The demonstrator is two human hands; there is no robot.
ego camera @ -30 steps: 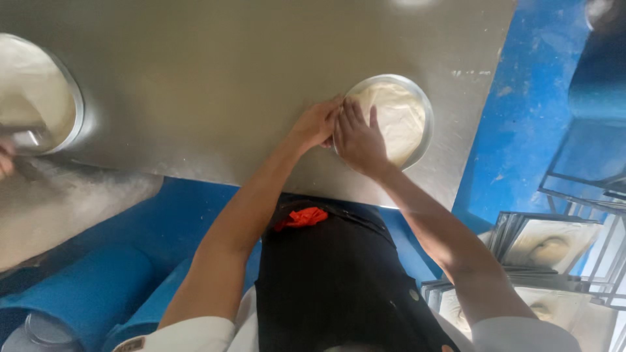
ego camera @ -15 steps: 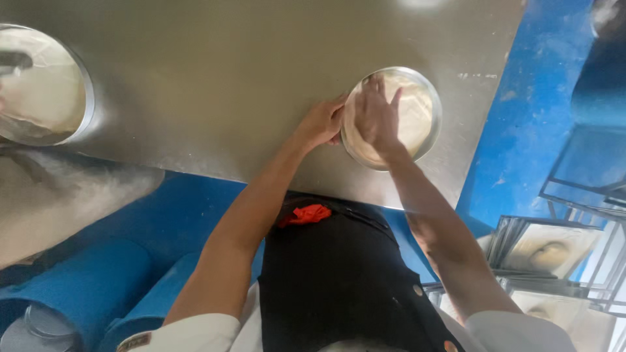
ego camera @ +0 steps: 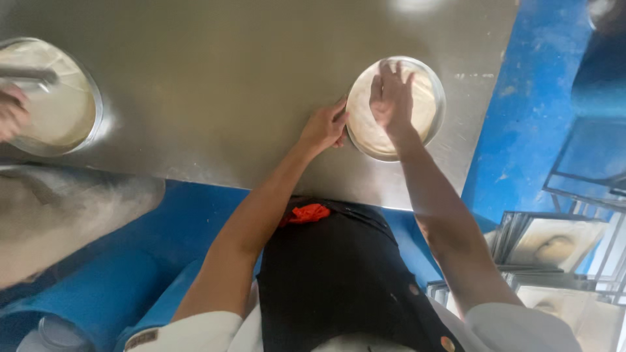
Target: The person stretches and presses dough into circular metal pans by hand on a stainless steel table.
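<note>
2 round pans w/ dough on steel table (ego camera: 228, 85) | near-right pan (ego camera: 438, 124): left hand (ego camera: 323, 127) grips rim, right hand (ego camera: 391, 98) flat, fingers spread on dough (ego camera: 365, 124), now further in | far-left pan (ego camera: 94, 98): co-worker's hand (ego camera: 12, 112)

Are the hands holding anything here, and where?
The left hand grips the round metal pan by its near-left rim; the right hand lies flat on the dough, holding nothing.
</note>
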